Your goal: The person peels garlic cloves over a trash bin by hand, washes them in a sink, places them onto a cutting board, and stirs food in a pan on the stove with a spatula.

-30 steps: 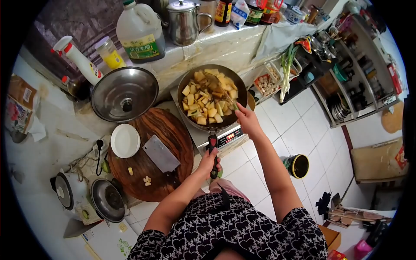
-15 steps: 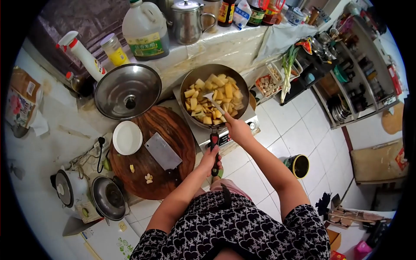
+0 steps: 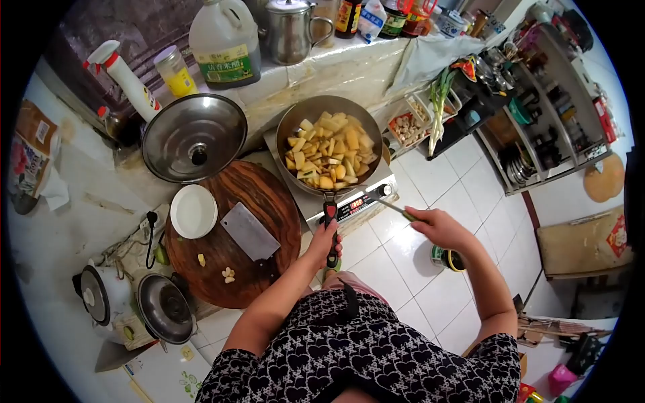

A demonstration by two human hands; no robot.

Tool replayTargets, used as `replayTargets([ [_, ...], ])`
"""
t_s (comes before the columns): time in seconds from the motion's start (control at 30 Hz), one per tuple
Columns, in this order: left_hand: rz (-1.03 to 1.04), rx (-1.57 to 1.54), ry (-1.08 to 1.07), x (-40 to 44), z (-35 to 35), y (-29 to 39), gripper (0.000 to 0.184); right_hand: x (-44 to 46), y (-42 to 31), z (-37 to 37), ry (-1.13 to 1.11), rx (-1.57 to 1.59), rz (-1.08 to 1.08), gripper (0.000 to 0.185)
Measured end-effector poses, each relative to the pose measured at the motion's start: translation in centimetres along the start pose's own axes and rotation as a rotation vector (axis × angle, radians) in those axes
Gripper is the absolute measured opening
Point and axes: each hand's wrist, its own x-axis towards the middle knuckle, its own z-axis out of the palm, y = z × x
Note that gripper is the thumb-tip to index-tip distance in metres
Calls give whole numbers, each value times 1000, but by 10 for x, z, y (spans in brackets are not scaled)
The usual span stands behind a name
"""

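Note:
My left hand (image 3: 325,243) is wrapped around the black handle of a deep frying pan (image 3: 324,103) on an induction cooker (image 3: 356,205). Pale yellow chunks, which look like potato, (image 3: 330,148) fill the pan. Out to the right of the pan, my right hand (image 3: 440,228) grips the green end of a spatula (image 3: 392,207). Its shaft points back toward the pan's near right rim; the blade is hard to make out there. Left of the cooker, a cleaver (image 3: 250,232) lies on a round wooden board (image 3: 272,191), with peeled garlic cloves (image 3: 229,275) nearby.
A white bowl (image 3: 193,211) stands on the board. Behind it leans a large metal lid (image 3: 195,138). Bottles and a metal pitcher (image 3: 289,33) line the back ledge. Green onions (image 3: 438,111) lie over baskets at right. A bin (image 3: 448,258) stands on the tiled floor.
My right hand has drawn the spatula out of the chunks, to the right and toward me. My left hand keeps its hold on the pan handle. The view has shifted slightly.

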Motion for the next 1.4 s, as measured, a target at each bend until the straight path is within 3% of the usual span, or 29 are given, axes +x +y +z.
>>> replayTargets([
  [0.23, -26, 11, 93, -4, 7, 3, 33, 88, 16, 121, 344, 69, -146, 39],
  [0.27, -27, 10, 91, -2, 6, 2, 30, 95, 17, 132, 393, 201, -178, 39],
  [0.3, -28, 7, 88, -3, 7, 2, 28, 98, 12, 132, 327, 259, -105, 39],
  [0.37, -21, 15, 95, -3, 6, 3, 28, 110, 19, 145, 376, 404, -190, 39],
  [0.57, -36, -6, 92, -4, 7, 3, 29, 121, 5, 123, 488, 451, -280, 41],
  [0.83, -27, -9, 98, -4, 7, 3, 31, 166, -28, 98, 478, 237, -100, 40],
  [0.9, -25, -5, 103, -8, 10, 6, 32, 169, -22, 102, 498, 208, -124, 39],
  [0.97, -25, 0, 106, -11, 11, 6, 33, 163, -13, 108, 512, -25, -209, 41],
  [1.13, -23, -31, 93, -10, 14, 5, 34, 117, -12, 102, 384, -83, -173, 42],
  [1.23, -27, -49, 115, -6, 17, -2, 34, 79, -17, 80, 377, 110, -132, 38],
  [1.3, -31, -65, 129, 1, 22, -10, 33, 70, -4, 78, 505, 231, -134, 43],
  [1.33, -9, -80, 107, 3, 24, -13, 32, 66, -3, 73, 461, 358, 42, 43],
  [1.4, 19, -114, 71, 8, 30, -18, 29, 64, -7, 66, 483, 631, 160, 46],
])
